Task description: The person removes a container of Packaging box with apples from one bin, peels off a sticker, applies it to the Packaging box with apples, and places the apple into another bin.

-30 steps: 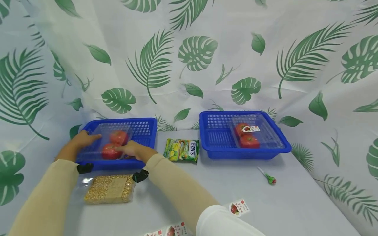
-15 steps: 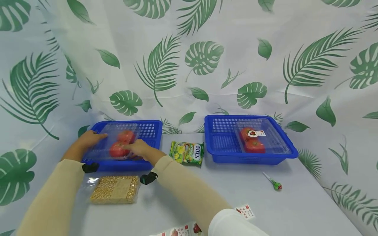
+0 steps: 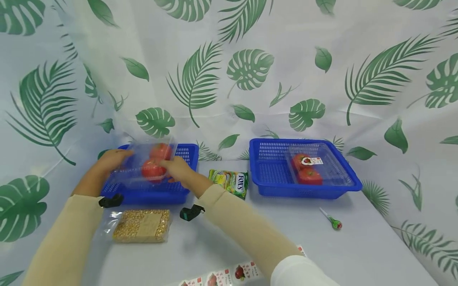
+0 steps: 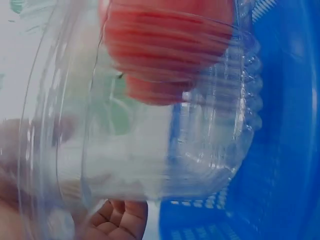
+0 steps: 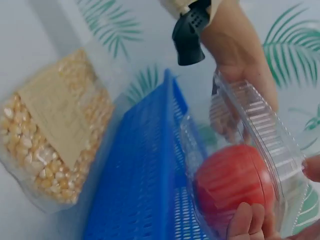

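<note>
A clear plastic fruit box (image 3: 134, 165) with two round red fruits (image 3: 154, 169) hangs tilted above the left blue basket (image 3: 150, 197). My left hand (image 3: 111, 161) grips its left end; my right hand (image 3: 180, 171) holds the right end, thumb on the near side. In the left wrist view the box (image 4: 135, 155) fills the middle, and curled fingers (image 4: 122, 220) show beneath it. The right wrist view has one red fruit (image 5: 232, 177) behind the clear wall, with right-hand fingers (image 5: 250, 220) under it and my left hand (image 5: 240, 75) at the far end.
A second blue basket (image 3: 297, 191) at right holds a similar box (image 3: 330, 169) with a label. A bag of corn kernels (image 3: 143, 226) lies in front of the left basket. Between the baskets is a FOX'S candy bag (image 3: 229, 180). A lollipop (image 3: 333, 221) and fruit stickers (image 3: 218, 278) lie nearer.
Both hands have raised the box of red fruits from inside the left basket to above it, and its far side now tilts up. The head view has shifted slightly.
</note>
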A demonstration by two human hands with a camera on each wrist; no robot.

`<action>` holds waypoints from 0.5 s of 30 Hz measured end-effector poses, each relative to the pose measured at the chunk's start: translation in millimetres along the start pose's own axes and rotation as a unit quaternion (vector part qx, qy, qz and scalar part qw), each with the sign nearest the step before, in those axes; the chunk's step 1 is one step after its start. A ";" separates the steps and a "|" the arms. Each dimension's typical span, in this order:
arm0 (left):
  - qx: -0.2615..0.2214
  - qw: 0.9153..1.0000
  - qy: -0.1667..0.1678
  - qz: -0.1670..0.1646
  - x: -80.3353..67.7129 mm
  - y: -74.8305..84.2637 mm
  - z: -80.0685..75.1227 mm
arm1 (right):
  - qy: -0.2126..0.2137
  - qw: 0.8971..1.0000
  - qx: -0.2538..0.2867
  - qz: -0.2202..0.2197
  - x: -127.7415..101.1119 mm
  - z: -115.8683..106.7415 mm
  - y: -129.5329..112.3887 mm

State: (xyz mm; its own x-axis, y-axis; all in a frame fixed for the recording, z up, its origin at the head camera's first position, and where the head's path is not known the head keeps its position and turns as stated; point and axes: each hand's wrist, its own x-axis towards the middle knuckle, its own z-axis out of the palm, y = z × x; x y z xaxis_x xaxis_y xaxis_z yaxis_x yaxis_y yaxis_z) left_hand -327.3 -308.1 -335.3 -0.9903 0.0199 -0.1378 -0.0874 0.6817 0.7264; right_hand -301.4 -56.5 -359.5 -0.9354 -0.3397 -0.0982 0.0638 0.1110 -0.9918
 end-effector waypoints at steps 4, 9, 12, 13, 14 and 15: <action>-0.097 0.994 -0.020 0.036 -0.9 9.4 -2.3 | 0.001 0.998 0.059 0.013 -10.3 -13.8 -9.9; -0.208 0.976 -0.056 0.034 -7.8 8.1 -9.0 | -0.030 0.994 0.098 0.028 -26.3 -21.2 -14.6; -0.277 0.959 -0.052 0.040 -12.7 5.6 -8.7 | -0.050 0.994 0.093 0.038 -38.6 -26.1 -14.0; -0.299 0.952 -0.055 0.042 -15.0 5.3 -8.6 | -0.055 0.993 0.092 0.041 -42.9 -28.5 -13.5; -0.314 0.947 -0.057 0.046 -17.3 5.1 -8.3 | -0.061 0.993 0.088 0.043 -47.3 -31.8 -13.2; -0.322 0.944 -0.056 0.051 -19.3 5.3 -8.0 | -0.069 0.993 0.084 0.044 -51.3 -35.7 -13.0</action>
State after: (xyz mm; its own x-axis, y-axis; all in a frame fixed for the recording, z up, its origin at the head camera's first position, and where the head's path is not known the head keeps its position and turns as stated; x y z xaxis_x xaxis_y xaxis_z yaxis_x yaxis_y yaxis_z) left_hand -309.5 -310.7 -323.4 -0.9825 0.1631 -0.0900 -0.0766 0.0865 0.9933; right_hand -266.7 -7.1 -338.7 -0.8680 -0.4609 -0.1849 0.2120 -0.0072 -0.9772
